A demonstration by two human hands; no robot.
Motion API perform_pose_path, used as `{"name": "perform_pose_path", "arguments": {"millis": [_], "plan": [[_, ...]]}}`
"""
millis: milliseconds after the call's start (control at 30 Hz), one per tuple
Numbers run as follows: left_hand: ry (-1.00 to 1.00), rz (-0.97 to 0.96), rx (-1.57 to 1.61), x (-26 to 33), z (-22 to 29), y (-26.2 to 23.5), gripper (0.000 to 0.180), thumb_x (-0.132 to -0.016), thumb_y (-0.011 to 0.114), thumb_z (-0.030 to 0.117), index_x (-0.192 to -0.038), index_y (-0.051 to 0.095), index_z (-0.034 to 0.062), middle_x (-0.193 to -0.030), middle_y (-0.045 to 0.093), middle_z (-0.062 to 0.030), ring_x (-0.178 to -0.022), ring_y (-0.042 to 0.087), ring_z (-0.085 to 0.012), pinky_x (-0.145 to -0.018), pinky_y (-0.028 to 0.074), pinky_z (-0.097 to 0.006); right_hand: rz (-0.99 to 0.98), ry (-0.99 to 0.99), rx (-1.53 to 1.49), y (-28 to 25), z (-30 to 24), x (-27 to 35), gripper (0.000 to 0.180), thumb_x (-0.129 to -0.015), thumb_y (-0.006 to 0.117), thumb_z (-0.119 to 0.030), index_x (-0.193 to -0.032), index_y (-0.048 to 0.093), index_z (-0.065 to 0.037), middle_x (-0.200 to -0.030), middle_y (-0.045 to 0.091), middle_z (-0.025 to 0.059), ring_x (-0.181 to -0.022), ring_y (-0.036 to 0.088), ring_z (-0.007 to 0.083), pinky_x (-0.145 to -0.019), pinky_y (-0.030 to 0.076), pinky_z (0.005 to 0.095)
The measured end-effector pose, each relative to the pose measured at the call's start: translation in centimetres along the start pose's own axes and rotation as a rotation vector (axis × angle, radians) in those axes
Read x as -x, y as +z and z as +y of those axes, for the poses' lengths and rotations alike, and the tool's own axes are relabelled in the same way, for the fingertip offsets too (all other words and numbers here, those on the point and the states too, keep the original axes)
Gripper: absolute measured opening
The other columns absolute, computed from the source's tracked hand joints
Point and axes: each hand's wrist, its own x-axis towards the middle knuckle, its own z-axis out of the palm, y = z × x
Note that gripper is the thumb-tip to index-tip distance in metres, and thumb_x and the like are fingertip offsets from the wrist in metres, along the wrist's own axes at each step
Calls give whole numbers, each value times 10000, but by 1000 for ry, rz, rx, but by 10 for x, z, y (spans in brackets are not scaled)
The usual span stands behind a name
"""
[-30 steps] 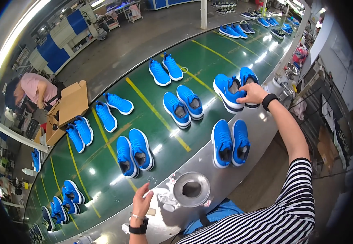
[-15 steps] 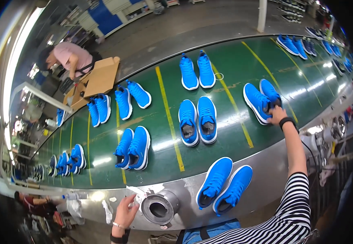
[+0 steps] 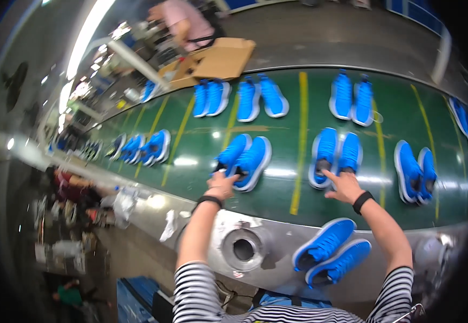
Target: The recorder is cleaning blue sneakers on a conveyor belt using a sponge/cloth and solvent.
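Two bright blue sneakers point(image 3: 251, 163) with white soles stand on the green belt, heels toward me. My left hand point(image 3: 220, 186) is at their heels, its fingers curled in at the shoe openings; it is slightly blurred. To the right, a similar blue pair point(image 3: 351, 153) has its heels toward my right hand point(image 3: 347, 188). That hand is open, thumb and fingers spread, with fingertips at the heel openings. Another blue pair point(image 3: 406, 171) stands farther right. Closer to me, two more blue sneakers point(image 3: 325, 243) rest on the metal ledge, heels toward me.
Yellow lines cross the green belt point(image 3: 277, 199). More blue shoes point(image 3: 352, 97) stand along its far side. A round metal fitting point(image 3: 243, 249) is set in the near ledge. Across the belt, a person in pink point(image 3: 185, 24) bends near a cardboard box point(image 3: 226, 58).
My view has swung left. My right hand has left the far-right pair and come to the middle pair. My left hand has moved from beside the metal fitting to the left pair.
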Motion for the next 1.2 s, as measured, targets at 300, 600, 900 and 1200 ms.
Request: {"name": "perform_pose_path", "arguments": {"millis": [300, 600, 900, 1200], "plan": [[172, 48, -169, -44, -6, 27, 478, -657, 678, 454, -1096, 600, 282, -1193, 451, -178, -1169, 376, -349, -1003, 215, -531, 139, 252, 8, 25, -6, -18, 493, -611, 732, -442, -985, 608, -146, -866, 586, 183, -888, 560, 342, -788, 428, 425], [354, 176, 33, 12, 94, -33, 455, -663, 664, 493, -1026, 651, 220, -1013, 548, -160, -1006, 497, -284, -847, 368, -413, 317, 142, 117, -34, 43, 34, 458, -635, 705, -450, -941, 616, -121, -823, 583, 157, -833, 567, 313, -749, 418, 426], [421, 249, 173, 9, 261, -29, 450, -662, 659, 458, -1008, 653, 170, -1014, 590, -153, -1022, 499, -298, -874, 382, -441, 384, 97, 157, -17, 94, 103, 411, -617, 701, -443, -923, 635, -176, -841, 583, 169, -898, 549, 333, -807, 377, 463], [416, 166, 92, 14, 320, -2, 520, -641, 685, 480, -1062, 639, 179, -1114, 497, -194, -1038, 487, -353, -898, 373, -438, 440, 375, 312, -140, 198, 212, 464, -631, 658, -543, -951, 626, -209, -850, 608, 99, -874, 585, 260, -785, 382, 430]]}}
